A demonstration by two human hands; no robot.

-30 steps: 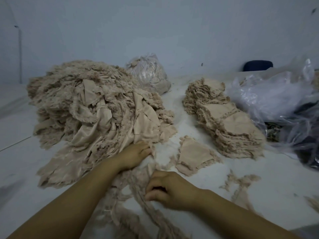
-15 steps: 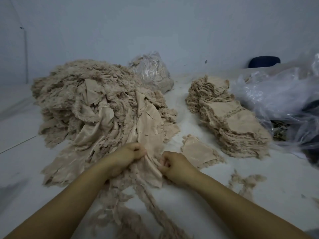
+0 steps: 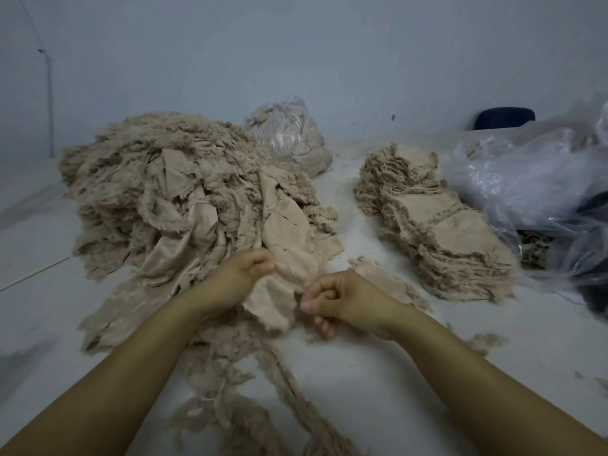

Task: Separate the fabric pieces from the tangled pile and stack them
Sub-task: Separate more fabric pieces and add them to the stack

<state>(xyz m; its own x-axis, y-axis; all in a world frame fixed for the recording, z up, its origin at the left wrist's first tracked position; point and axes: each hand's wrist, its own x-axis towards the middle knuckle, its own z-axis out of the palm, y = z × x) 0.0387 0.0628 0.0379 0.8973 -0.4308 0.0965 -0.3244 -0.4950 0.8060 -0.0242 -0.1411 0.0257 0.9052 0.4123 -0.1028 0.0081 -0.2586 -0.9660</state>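
Observation:
A big tangled pile of beige frayed fabric (image 3: 171, 199) fills the left half of the white surface. At its front edge my left hand (image 3: 241, 274) grips a beige fabric piece (image 3: 279, 291) that still hangs from the pile. My right hand (image 3: 339, 299) pinches the right edge of the same piece with curled fingers. A small separated piece (image 3: 381, 278) lies just behind my right hand. To the right stands a neat stack of flat fabric pieces (image 3: 441, 232).
Frayed thread strands (image 3: 263, 390) trail toward me between my forearms. A clear bag of scraps (image 3: 289, 133) sits behind the pile. Crumpled clear plastic bags (image 3: 539, 185) crowd the right side, with a dark blue object (image 3: 505, 118) behind. A loose tuft (image 3: 487, 340) lies right of my forearm.
My right hand moved up from the thread strands to the fabric piece and took hold of its edge. Both hands now pull the piece slightly away from the pile.

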